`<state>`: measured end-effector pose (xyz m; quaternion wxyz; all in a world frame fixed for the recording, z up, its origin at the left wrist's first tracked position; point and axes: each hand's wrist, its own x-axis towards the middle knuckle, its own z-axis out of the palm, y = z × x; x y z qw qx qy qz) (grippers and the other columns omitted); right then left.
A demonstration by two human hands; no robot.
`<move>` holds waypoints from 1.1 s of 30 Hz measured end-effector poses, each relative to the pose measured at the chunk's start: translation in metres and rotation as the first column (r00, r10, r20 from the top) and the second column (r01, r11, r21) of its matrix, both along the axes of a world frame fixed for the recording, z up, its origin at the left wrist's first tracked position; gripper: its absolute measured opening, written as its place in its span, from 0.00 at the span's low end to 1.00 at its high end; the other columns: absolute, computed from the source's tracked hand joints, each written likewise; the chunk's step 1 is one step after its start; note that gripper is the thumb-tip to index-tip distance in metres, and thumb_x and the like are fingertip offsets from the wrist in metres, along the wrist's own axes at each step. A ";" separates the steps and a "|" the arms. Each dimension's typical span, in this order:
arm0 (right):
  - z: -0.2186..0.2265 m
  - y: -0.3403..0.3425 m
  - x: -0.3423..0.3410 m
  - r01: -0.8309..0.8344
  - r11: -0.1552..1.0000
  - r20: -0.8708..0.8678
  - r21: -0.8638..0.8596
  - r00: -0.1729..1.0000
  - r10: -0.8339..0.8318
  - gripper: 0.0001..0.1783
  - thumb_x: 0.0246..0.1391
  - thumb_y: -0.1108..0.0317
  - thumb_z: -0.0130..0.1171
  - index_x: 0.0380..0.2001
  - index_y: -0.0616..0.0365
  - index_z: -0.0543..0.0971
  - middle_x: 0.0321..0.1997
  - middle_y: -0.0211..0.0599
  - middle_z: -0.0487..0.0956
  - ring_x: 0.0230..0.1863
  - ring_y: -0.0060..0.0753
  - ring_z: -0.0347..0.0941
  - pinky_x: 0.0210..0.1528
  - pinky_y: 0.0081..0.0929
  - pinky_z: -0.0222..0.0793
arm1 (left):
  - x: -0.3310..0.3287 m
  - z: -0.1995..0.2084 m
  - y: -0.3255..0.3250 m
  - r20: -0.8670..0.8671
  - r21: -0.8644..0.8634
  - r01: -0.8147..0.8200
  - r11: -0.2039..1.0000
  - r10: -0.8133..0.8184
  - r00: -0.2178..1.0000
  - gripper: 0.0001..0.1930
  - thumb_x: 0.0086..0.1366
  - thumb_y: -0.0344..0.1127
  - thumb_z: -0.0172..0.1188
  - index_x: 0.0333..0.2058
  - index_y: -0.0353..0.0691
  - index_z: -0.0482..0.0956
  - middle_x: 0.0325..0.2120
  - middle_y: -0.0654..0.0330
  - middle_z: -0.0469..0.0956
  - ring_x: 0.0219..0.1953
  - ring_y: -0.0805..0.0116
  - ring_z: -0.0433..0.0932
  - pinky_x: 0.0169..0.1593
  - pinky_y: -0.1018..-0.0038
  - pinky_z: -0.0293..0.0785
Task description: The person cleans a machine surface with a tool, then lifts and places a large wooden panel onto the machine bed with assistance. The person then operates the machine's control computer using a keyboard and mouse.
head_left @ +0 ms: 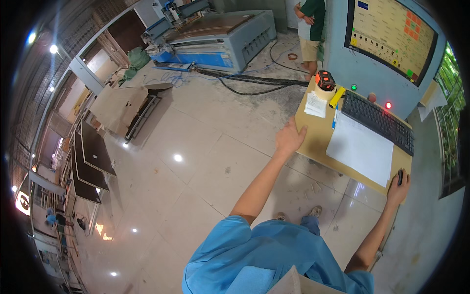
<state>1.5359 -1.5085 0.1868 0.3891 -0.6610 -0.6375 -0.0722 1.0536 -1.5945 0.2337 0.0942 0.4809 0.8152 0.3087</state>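
Observation:
My left hand holds the left edge of a tan wooden shelf board, thumb over the top and fingertips partly hidden. On the board's right corner my right hand is wrapped over a black computer mouse. A white paper sheet lies between my hands, with a black keyboard behind it. Farther back sit a black-and-orange tape measure on a roll of tape, a yellow tool, a blue pen and small notes.
A blue-grey control cabinet carries a lit screen and button lights. Another person stands beyond, arms crossed. A large cutting machine stands at the back, cables on the floor. Left are a board-loaded cart and dark panels.

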 end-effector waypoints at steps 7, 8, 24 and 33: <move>0.001 0.000 -0.001 -0.011 1.000 0.002 0.011 1.000 0.011 0.23 0.61 0.61 0.59 0.60 0.49 0.77 0.66 0.58 0.71 0.65 0.60 0.68 0.64 0.44 0.66 | -0.001 0.003 0.000 0.021 -0.025 0.012 1.000 -0.012 1.000 0.34 0.67 0.57 0.54 0.62 0.38 0.65 0.45 0.38 0.81 0.43 0.40 0.83 0.46 0.51 0.79; 0.001 0.000 -0.001 -0.003 1.000 0.001 0.013 1.000 0.003 0.23 0.61 0.61 0.59 0.60 0.49 0.77 0.66 0.58 0.71 0.65 0.60 0.68 0.64 0.44 0.66 | -0.001 0.003 0.000 0.030 -0.022 0.012 1.000 -0.011 0.999 0.34 0.67 0.57 0.54 0.62 0.38 0.65 0.45 0.38 0.81 0.43 0.40 0.83 0.46 0.51 0.79; 0.004 -0.002 -0.005 0.022 1.000 0.013 -0.020 1.000 -0.021 0.24 0.62 0.59 0.58 0.60 0.50 0.77 0.67 0.57 0.70 0.65 0.59 0.68 0.65 0.44 0.66 | -0.003 0.004 0.000 0.015 -0.055 0.019 0.998 -0.019 1.000 0.35 0.67 0.58 0.53 0.63 0.37 0.63 0.46 0.37 0.81 0.43 0.39 0.83 0.46 0.50 0.79; 0.001 0.001 -0.001 0.004 1.000 0.011 -0.007 1.000 -0.004 0.23 0.62 0.60 0.58 0.60 0.50 0.77 0.67 0.58 0.70 0.66 0.59 0.68 0.65 0.45 0.66 | -0.001 0.007 -0.002 0.028 -0.060 0.003 0.998 -0.001 1.000 0.35 0.67 0.58 0.53 0.63 0.37 0.64 0.46 0.38 0.81 0.43 0.40 0.83 0.46 0.50 0.78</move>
